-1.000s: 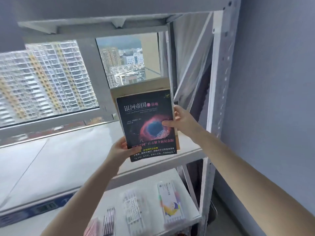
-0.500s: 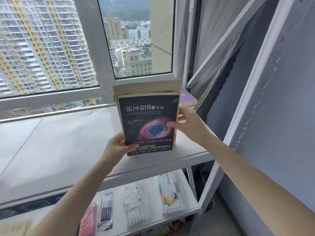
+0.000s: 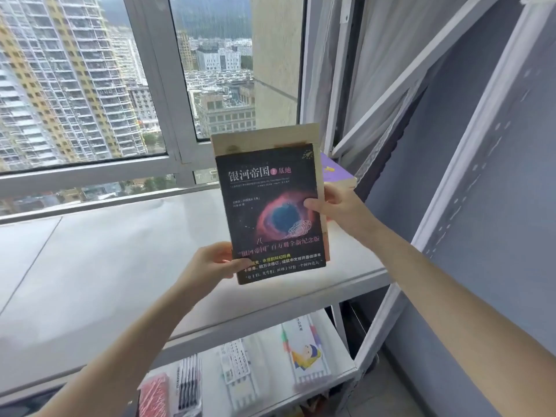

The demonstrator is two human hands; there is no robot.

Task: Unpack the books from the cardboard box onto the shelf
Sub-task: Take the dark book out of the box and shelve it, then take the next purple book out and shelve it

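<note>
I hold a black book (image 3: 270, 212) with a red and blue nebula on its cover upright over the white shelf board (image 3: 120, 260). A taller tan book (image 3: 264, 136) stands right behind it, held along with it. My left hand (image 3: 210, 263) grips the black book's lower left corner. My right hand (image 3: 337, 206) holds the right edge of both books, thumb on the cover. A purple book (image 3: 334, 173) lies flat on the shelf behind them, by the right post. The cardboard box is out of view.
A window (image 3: 90, 85) with high-rise buildings fills the back. The white metal shelf frame post (image 3: 481, 145) and a grey wall (image 3: 511, 236) stand on the right. The lower shelf (image 3: 343, 371) holds packs of pens and stationery (image 3: 304, 353).
The view has dropped and moved closer, so the upper shelf has left the frame. Both hands keep their grip, and the books stay upright over the shelf's right part.
</note>
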